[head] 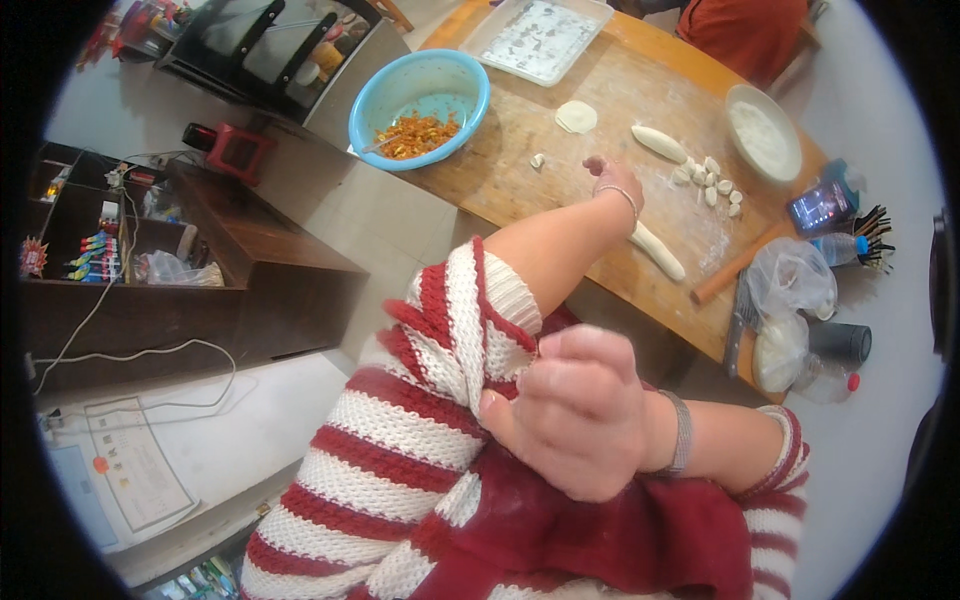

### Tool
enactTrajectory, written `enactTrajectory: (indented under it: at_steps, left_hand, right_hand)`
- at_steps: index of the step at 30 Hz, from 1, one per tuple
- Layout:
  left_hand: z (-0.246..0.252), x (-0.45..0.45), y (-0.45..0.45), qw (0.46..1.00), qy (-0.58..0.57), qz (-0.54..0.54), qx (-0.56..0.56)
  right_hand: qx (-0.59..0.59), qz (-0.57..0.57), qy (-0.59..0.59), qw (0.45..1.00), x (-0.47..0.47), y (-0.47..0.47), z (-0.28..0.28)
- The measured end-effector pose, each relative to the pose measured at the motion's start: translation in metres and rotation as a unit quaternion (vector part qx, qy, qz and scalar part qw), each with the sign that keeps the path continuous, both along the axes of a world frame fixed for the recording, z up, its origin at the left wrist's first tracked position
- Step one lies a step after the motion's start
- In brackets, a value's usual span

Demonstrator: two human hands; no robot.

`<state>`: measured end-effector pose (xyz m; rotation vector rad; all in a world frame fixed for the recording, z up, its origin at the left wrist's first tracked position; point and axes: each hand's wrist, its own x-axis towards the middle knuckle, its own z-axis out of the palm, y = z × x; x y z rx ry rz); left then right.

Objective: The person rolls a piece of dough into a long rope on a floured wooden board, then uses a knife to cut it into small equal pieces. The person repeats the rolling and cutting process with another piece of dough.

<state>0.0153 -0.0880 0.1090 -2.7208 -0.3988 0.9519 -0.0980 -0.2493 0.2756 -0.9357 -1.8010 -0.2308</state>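
Note:
My left hand (616, 184), with a bracelet at the wrist, hangs loosely bent over the floured wooden table (517, 187), and I see nothing in it. My right hand (577, 412) grips the red-and-white knitted sleeve (469, 330) of my left arm near the elbow. Beyond the left hand lie round dough wrappers (576, 117). A single dough piece (537, 160) sits to its left. To its right are a dough roll (658, 142) and several cut dough pieces (709, 180). Another dough roll (660, 253) lies beside the left wrist, partly hidden by it.
A blue basin (360, 97) of orange-brown filling stands at the table's left edge, near a plastic tray (540, 37). Rightward are a bowl of flour (763, 133), rolling pin (739, 264), knife (739, 322), phone (823, 206), plastic bag (793, 274) and dark tumbler (840, 341). A person (742, 37) sits opposite.

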Motion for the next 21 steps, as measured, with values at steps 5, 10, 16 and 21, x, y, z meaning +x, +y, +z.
enactTrajectory:
  at_steps: [5, 10, 16, 21]
  left_hand:
    - [-0.012, -0.043, -0.028, 0.992, -0.047, -0.112, 0.015]
    - [-0.018, -0.091, -0.048, 0.995, -0.043, -0.092, -0.025]
    - [-0.019, -0.130, -0.051, 0.995, -0.047, -0.052, -0.069]
    - [-0.026, -0.151, -0.048, 0.993, -0.043, -0.016, -0.108]
  right_hand:
    - [-0.146, -0.019, 0.206, 0.967, 0.015, 0.020, -0.008]
    - [-0.302, 0.054, 0.219, 0.926, 0.036, 0.038, -0.024]
    - [-0.357, 0.166, 0.226, 0.891, 0.025, 0.065, -0.044]
    - [-0.328, 0.103, 0.161, 0.925, 0.038, 0.044, -0.050]
